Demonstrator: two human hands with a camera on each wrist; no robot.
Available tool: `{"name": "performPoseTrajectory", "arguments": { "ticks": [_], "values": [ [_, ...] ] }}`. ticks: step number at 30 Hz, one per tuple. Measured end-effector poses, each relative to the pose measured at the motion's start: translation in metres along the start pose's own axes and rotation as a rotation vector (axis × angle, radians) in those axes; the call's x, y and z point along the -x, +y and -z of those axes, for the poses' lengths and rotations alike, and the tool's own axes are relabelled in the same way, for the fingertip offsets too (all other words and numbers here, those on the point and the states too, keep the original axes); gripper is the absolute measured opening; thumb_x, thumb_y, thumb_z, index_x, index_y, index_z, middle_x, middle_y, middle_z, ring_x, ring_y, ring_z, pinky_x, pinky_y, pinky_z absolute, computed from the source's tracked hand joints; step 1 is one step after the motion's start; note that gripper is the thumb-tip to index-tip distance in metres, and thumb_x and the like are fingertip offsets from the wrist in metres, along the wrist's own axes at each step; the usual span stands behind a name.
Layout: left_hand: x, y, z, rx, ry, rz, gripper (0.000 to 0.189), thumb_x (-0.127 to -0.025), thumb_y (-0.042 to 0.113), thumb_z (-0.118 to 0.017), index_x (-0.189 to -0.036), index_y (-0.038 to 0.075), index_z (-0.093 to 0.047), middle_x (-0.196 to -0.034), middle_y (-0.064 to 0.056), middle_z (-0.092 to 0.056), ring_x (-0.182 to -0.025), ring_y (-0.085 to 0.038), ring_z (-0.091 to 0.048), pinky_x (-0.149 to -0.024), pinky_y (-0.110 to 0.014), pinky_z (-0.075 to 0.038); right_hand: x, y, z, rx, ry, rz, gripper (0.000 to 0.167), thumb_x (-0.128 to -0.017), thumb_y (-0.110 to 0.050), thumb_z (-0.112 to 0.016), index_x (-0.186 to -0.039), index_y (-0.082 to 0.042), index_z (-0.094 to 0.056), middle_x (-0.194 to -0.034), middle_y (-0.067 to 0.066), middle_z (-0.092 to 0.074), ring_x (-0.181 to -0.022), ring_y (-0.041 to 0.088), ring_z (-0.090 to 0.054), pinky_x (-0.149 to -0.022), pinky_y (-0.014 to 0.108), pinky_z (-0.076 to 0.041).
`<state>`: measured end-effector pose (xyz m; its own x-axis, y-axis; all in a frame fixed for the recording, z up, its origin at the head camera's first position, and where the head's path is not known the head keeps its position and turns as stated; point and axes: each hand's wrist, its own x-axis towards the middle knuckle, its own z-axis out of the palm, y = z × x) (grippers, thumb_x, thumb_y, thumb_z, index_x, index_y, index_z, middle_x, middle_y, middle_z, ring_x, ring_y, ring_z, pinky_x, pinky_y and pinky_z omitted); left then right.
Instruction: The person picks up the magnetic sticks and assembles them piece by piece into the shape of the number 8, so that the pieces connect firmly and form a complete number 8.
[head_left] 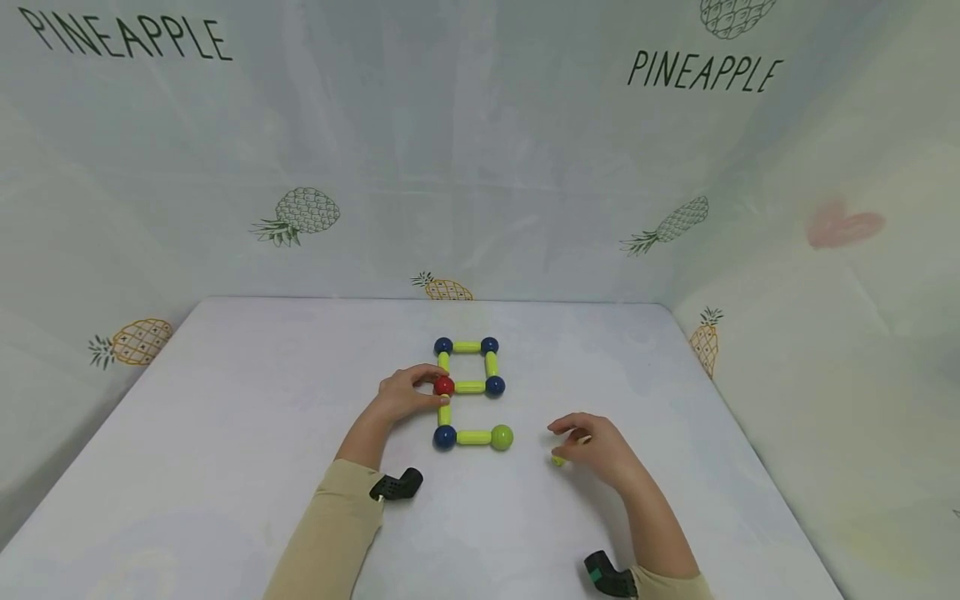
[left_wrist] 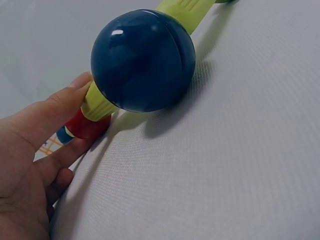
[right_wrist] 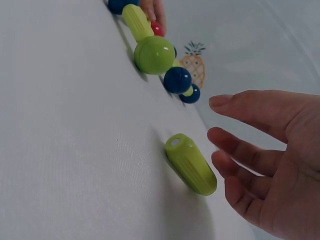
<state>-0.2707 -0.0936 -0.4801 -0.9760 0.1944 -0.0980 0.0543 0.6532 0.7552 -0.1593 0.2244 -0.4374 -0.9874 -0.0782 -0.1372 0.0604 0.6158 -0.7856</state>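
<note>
My left hand (head_left: 401, 395) grips a red ball (head_left: 444, 386) at the left side of a flat figure of magnetic rods and balls. Dark blue balls (head_left: 445, 437) sit at its other corners, and a green ball (head_left: 502, 437) ends the lowest rod (head_left: 474, 437). In the left wrist view the thumb lies along a yellow-green rod (left_wrist: 96, 104) beside the red ball. To the right of the figure, my right hand (head_left: 597, 448) hovers with loosely bent fingers over a loose yellow-green rod (right_wrist: 191, 165). A gap shows between fingertips and rod in the right wrist view.
A white tabletop (head_left: 225, 433) carries everything. Behind it and along its sides hangs a pale cloth (head_left: 480, 167) printed with pineapples. Black wrist cameras are worn at the left sleeve (head_left: 330, 521) and the right sleeve (head_left: 671, 585).
</note>
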Motion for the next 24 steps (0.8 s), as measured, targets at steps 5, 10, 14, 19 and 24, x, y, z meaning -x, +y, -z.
{"name": "performPoseTrajectory", "arguments": {
  "ticks": [5, 10, 14, 19, 24],
  "values": [
    [0.001, 0.001, 0.000, -0.003, 0.001, -0.007, 0.043, -0.079, 0.032, -0.082, -0.119, 0.025, -0.067, -0.118, 0.003, -0.067, -0.123, -0.026, -0.049, -0.107, -0.054, -0.021, 0.001, 0.002, 0.001, 0.045, 0.000, -0.021, 0.030, -0.076, -0.011, -0.084, -0.103, -0.015, -0.073, -0.102, 0.000, -0.065, -0.095, 0.021, -0.053, -0.078, 0.038, -0.044],
    [0.002, 0.004, 0.000, 0.001, 0.000, 0.007, 0.043, -0.079, 0.032, -0.082, -0.118, 0.026, -0.068, -0.118, 0.004, -0.067, -0.122, -0.026, -0.049, -0.107, -0.055, -0.021, 0.001, 0.007, 0.000, 0.079, -0.002, -0.042, 0.031, -0.071, -0.012, -0.086, -0.099, -0.016, -0.074, -0.103, 0.003, -0.060, -0.097, 0.023, -0.052, -0.085, 0.043, -0.044],
    [0.002, 0.003, 0.000, 0.005, 0.000, 0.011, 0.042, -0.079, 0.032, -0.082, -0.118, 0.026, -0.068, -0.117, 0.004, -0.067, -0.123, -0.026, -0.049, -0.107, -0.054, -0.021, 0.000, 0.012, -0.002, 0.098, 0.004, -0.054, 0.028, -0.070, -0.008, -0.086, -0.093, -0.016, -0.074, -0.107, 0.004, -0.060, -0.100, 0.024, -0.052, -0.087, 0.045, -0.045],
    [0.002, 0.001, 0.000, 0.001, 0.001, 0.007, 0.043, -0.079, 0.032, -0.082, -0.118, 0.026, -0.067, -0.117, 0.004, -0.067, -0.122, -0.026, -0.049, -0.107, -0.054, -0.021, -0.003, 0.018, -0.006, 0.101, -0.003, -0.056, 0.029, -0.067, -0.001, -0.086, -0.090, -0.015, -0.074, -0.110, 0.005, -0.061, -0.106, 0.027, -0.053, -0.094, 0.049, -0.043],
    [0.002, 0.001, 0.002, -0.011, -0.002, -0.003, 0.043, -0.079, 0.033, -0.082, -0.119, 0.027, -0.067, -0.117, 0.005, -0.067, -0.122, -0.026, -0.049, -0.107, -0.055, -0.021, -0.004, 0.021, -0.009, 0.111, -0.001, -0.056, 0.029, -0.068, 0.003, -0.084, -0.089, -0.014, -0.073, -0.104, 0.004, -0.061, -0.099, 0.024, -0.054, -0.090, 0.047, -0.046]
  ]
}}
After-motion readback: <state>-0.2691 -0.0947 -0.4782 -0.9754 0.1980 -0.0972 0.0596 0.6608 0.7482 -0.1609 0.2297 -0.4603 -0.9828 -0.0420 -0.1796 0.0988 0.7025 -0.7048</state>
